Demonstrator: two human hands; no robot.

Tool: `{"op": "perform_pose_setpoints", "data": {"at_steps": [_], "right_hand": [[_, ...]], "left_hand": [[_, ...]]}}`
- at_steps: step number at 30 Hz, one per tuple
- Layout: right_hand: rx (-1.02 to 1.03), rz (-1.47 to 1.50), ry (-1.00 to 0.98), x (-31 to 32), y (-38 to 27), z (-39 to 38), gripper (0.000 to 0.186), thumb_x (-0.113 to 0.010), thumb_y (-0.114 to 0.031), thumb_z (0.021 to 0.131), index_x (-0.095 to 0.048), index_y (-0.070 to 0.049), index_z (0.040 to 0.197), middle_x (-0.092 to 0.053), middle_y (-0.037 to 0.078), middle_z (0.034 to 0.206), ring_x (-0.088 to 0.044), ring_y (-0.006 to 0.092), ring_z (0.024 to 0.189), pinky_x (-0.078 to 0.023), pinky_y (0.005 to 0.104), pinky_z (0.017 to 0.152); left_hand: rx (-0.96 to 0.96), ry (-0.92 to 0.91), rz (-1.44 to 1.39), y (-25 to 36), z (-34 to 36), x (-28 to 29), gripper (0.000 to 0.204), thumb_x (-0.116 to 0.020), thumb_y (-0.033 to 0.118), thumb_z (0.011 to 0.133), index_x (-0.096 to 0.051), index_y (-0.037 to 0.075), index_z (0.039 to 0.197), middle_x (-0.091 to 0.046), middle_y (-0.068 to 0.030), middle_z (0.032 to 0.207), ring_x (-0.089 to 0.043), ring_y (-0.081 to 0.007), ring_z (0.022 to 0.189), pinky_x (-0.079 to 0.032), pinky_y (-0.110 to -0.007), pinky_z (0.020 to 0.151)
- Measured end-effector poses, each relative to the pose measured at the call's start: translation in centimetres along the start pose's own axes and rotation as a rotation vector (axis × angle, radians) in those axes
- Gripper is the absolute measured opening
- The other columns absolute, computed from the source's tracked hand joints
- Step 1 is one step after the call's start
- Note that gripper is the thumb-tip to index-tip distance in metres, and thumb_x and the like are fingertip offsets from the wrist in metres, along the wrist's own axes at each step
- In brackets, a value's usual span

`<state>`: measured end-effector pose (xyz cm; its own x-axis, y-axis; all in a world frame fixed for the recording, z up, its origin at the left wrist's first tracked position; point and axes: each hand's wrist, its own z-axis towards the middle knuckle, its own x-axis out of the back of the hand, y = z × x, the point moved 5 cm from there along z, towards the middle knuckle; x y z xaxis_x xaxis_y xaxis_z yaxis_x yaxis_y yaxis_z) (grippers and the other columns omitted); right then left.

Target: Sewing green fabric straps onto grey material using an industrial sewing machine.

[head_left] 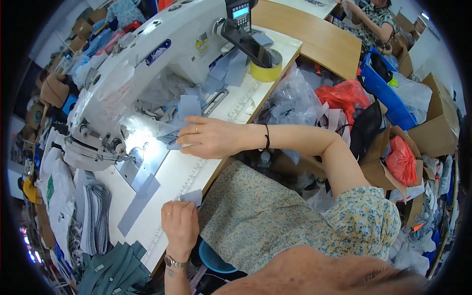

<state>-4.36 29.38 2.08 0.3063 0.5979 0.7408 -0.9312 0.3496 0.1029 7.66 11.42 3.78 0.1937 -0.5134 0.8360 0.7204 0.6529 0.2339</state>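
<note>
My left hand [180,223], with a watch at the wrist, is closed at the table's front edge. A small grey-blue fabric piece [191,197] sticks out from its fingers. My right hand [211,138] reaches across the table, its fingers apart over a heap of small grey fabric pieces [169,137]. One flat piece [189,106] lies just beyond its fingers. To the left stands a white sewing machine [110,83], its lamp lighting the metal needle plate [142,164]. A long grey-blue strip [139,204] lies on the table in front of the plate.
Stacked grey fabric [94,219] and dark green fabric [115,270] lie at the left. A phone [246,44] leans on a yellow tape roll [266,73]. Bags, a blue crate [388,91] and cartons [435,115] crowd the right. Another person [373,24] sits at the far right.
</note>
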Motion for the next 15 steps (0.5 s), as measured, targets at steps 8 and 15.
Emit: {"op": "perform_pose_setpoints", "data": {"at_steps": [8, 15], "right_hand": [[0.131, 0.099, 0.02, 0.1, -2.1, 3.0, 0.027, -0.066, -0.016, 0.083, -0.068, -0.004, 0.107, -0.065, 0.01, 0.117, -0.058, 0.0262, 0.117, -0.042, 0.0495, 0.108], [0.196, 0.232, -0.329, -4.3, -3.8, 6.0, 0.037, -0.059, -0.026, 0.094, -0.061, -0.005, 0.124, -0.06, 0.012, 0.129, -0.052, 0.0254, 0.128, -0.034, 0.0483, 0.115]], "left_hand": [[0.201, 0.199, 0.172, -4.5, -1.0, 6.5, 0.022, -0.068, -0.012, 0.074, -0.061, 0.0, 0.091, -0.065, -0.0148, 0.088, -0.063, -0.0332, 0.081, -0.051, -0.04, 0.073], [0.23, 0.277, 0.344, -10.0, -1.1, 7.4, 0.019, -0.068, -0.009, 0.081, -0.064, 0.001, 0.096, -0.068, -0.0148, 0.094, -0.066, -0.033, 0.086, -0.053, -0.04, 0.076]]}}
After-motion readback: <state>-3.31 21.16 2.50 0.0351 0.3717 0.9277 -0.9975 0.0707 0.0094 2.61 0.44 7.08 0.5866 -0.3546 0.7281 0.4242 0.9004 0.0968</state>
